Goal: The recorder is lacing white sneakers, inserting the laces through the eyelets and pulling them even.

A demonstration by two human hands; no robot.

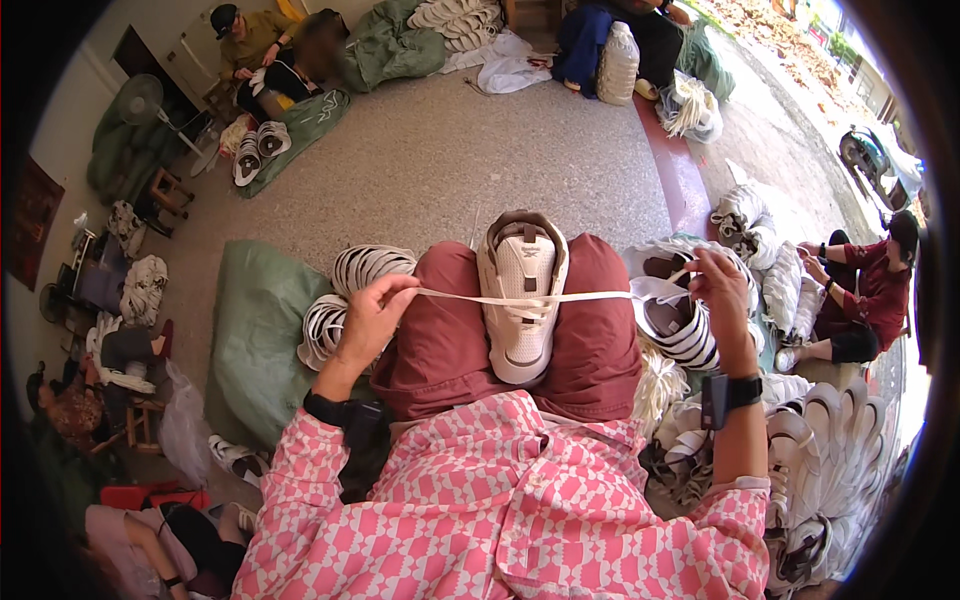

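A cream and brown sneaker [522,345] rests between my knees, its toe toward me and its collar away. A flat white shoelace [455,297] runs through its lower eyelets and stretches out to both sides. My left hand [375,315] pinches the lace on the left, beside my knee. Out to the right, my right hand [718,285] is raised with its fingers closed on the other end. Behind that hand lie nested shoes [680,325] with striped edges. More striped shoe stacks [370,268] sit past my left knee.
A green sack [245,330] stands on my left. A bundle of white laces [660,385] and piled shoes [830,450] lie on my right. Other people sit around the room, one in dark red [870,300] at right. A fan [142,100] stands at far left.
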